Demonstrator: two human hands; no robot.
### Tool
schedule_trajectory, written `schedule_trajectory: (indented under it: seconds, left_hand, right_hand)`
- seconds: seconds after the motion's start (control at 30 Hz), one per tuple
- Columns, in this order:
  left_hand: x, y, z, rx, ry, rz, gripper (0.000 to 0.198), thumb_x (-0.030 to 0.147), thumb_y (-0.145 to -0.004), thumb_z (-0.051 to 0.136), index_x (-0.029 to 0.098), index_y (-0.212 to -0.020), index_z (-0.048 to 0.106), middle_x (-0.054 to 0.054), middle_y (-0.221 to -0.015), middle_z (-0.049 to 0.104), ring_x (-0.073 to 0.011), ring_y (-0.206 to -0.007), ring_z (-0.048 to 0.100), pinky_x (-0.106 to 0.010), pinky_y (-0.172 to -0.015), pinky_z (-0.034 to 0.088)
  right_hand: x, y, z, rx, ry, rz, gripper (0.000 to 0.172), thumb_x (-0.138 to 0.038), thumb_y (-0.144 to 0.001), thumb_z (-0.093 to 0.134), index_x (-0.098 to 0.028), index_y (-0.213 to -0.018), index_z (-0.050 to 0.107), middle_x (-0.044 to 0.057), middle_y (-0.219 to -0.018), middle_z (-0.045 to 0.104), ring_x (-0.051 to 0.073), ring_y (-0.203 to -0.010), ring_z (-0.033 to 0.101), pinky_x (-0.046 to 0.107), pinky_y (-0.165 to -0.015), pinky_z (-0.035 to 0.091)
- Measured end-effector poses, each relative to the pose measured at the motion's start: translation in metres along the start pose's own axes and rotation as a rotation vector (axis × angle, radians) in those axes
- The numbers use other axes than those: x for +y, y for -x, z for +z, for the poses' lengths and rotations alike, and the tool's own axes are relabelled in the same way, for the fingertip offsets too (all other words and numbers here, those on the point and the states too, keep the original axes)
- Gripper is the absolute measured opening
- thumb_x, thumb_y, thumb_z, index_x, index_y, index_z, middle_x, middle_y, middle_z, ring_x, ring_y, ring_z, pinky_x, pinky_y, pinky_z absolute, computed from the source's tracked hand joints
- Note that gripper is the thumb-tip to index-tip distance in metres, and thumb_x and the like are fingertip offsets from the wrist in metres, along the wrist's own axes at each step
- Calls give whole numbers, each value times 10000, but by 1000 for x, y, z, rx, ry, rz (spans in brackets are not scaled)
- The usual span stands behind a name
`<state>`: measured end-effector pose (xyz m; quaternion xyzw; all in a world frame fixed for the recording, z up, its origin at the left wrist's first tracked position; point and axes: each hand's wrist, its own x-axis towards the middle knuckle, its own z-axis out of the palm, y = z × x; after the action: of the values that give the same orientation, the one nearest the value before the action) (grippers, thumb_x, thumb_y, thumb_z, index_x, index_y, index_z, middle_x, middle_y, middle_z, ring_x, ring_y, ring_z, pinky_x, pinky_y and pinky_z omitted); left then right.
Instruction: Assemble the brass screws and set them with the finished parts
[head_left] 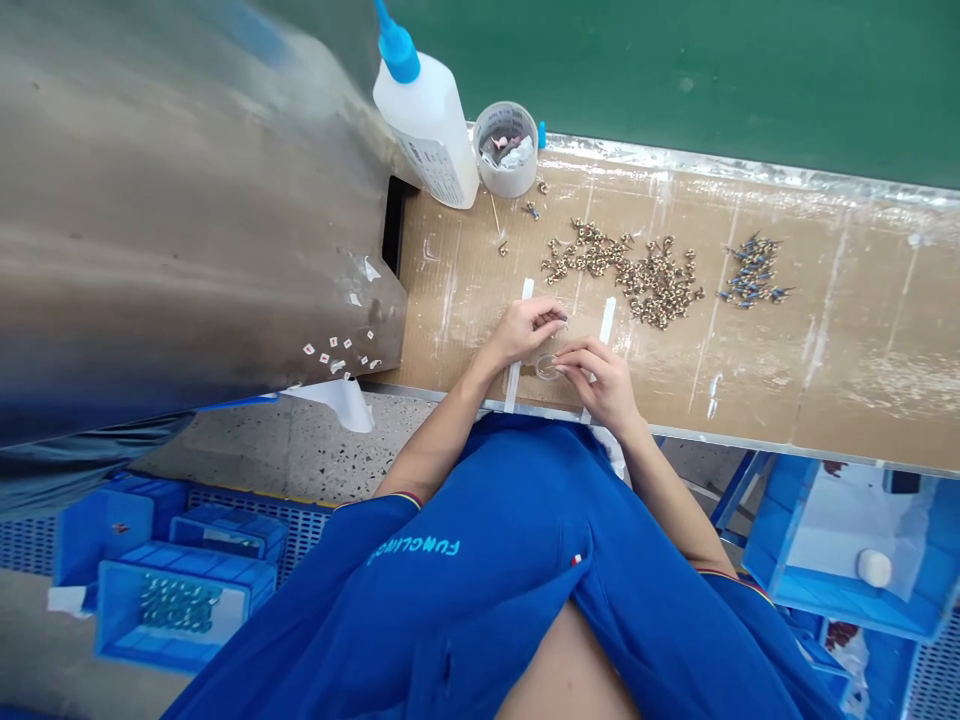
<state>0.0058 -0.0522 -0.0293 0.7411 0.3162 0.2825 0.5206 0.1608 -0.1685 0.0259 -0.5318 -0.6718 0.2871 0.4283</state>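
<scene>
Left hand (521,333) and right hand (596,383) close together above small clear dish (547,367), grip too small to tell; brass fittings (626,270) scattered far on cardboard-covered worktop (862,330).

A factory bench (825,330) with brass fittings (622,270), blue crates (112,625).

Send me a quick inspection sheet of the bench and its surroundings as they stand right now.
Surface: cardboard-covered bench, scuffed with white marks.
Job's things: small transparent round piece between two white strips; loose brass-coloured parts; separate group of blue-and-brass parts.
Clutter: squeeze bottle with blue cap; cup of scraps.
Hands: left hand pinching, anything held too small to tell; right hand at the transparent piece.
Cables: nothing seen.
Surroundings: metal panel with white paper bits; blue crates below; green panel beyond.
</scene>
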Motion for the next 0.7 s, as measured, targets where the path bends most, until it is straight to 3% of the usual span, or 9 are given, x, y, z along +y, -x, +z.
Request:
schedule_trajectory:
  seconds: [0.23, 0.37, 0.47, 0.6, 0.7]
  left_hand:
    - [3, -1, 0, 9, 23, -2, 108, 225, -901, 645, 132, -902, 699, -50, -857, 737, -126, -735, 658, -215, -671, 511]
    - [2, -1, -1, 2, 36, -31, 119, 247, -902, 649, 138, -902, 696, -49, -845, 731, -133, -745, 665, -230, -694, 526]
    - [2, 0, -2, 6, 53, -39, 139, 266, -902, 648, 138, -909, 700, -51, -845, 729, -134, -740, 663, -239, -701, 531]
    - [2, 0, -2, 22, 57, -63, 154, 281, -896, 637, 141, -896, 702, -46, -828, 719, -125, -717, 646, -232, -677, 518]
    - [1, 0, -1, 21, 54, -61, 165, 298, -889, 645, 143, -883, 699, -42, -812, 714, -123, -704, 639, -233, -670, 518]
  right_hand:
    - [11, 3, 13, -33, 13, 47, 169, -240, -1025, 579, -254, -926, 716, 57, -954, 726, 206, -868, 705, 348, -768, 580]
    - [15, 3, 6, -29, -5, 166, 186, -382, -1022, 596, -261, -1109, 708, 68, -1013, 742, 206, -829, 695, 357, -746, 586]
    - [28, 3, -16, 144, 82, 278, 279, -445, -1013, 581, -250, -1184, 682, 73, -1017, 743, 209, -825, 689, 358, -735, 580]
    - [56, 10, -58, 478, 351, 436, 227, -385, -986, 554, -206, -1037, 684, 83, -961, 715, 219, -823, 676, 360, -726, 555]
    - [72, 17, -77, 501, 439, 476, 198, -380, -945, 584, -204, -932, 674, 68, -884, 685, 210, -759, 649, 369, -725, 551]
